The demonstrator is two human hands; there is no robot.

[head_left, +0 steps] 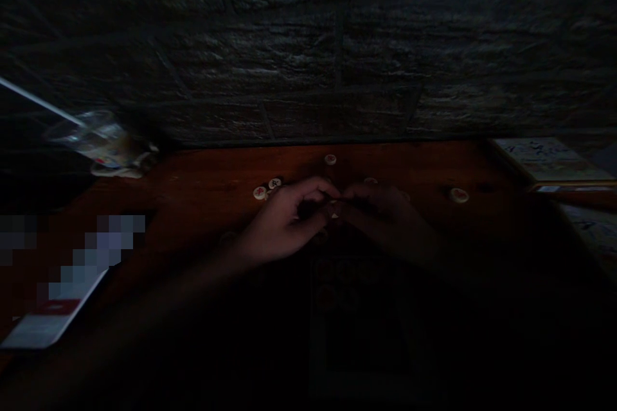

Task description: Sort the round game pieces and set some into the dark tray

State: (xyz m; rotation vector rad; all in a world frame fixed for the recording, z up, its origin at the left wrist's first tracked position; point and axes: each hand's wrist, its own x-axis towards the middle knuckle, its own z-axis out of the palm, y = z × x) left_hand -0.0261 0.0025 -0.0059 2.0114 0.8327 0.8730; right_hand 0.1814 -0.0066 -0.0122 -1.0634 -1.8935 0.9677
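My left hand (299,215) and my right hand (385,212) meet over the wooden table, fingers pinched together. Between their fingertips a small pale edge shows, which looks like a Chinese chess piece (335,210); the fingers cover most of it. Two round pieces, one with a red mark (259,192) and one with a dark mark (274,183), lie beside my left hand. Another piece (330,159) lies beyond the fingertips, and one (371,180) is partly hidden behind my right hand. In deep shadow below the hands, a box (318,340) faintly shows several round pieces inside.
A stone-patterned wall (308,64) borders the table's (216,164) far side. One piece (459,195) lies to the right, near flat printed boxes (549,159). At left stand a clear plastic cup (103,138) with a straw and a pale, partly blurred card-like item (36,331).
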